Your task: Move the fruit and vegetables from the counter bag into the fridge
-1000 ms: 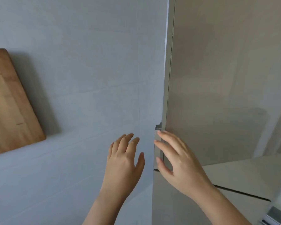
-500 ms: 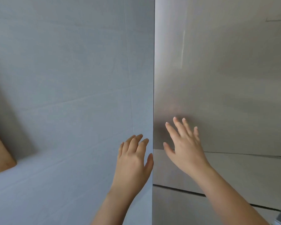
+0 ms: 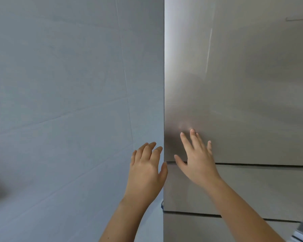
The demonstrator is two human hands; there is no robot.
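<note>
A: Fruit and vegetables are nowhere in our view, and neither is the counter bag; both our hands are bare of produce. Taking the fridge (image 3: 234, 84) as our landmark, to its left we see only the pale tiled wall (image 3: 59, 102).

B: Then comes our left hand (image 3: 147, 170), just beside the fridge's left edge?

A: Yes, fingers loosely spread, holding nothing, thumb near the corner where the upper door (image 3: 243, 110) meets the seam. We judge it hovers there to steady or catch that edge; whether it touches, we cannot tell.

B: And our right hand (image 3: 198, 163)?

A: Fingers splayed, empty, palm toward the upper door low down, just above the drawer front (image 3: 252, 187). It looks like a flat push to seat the door, though actual contact is unclear.

B: So the door reads as closed?

A: It lies flush, as far as we can judge.
</note>
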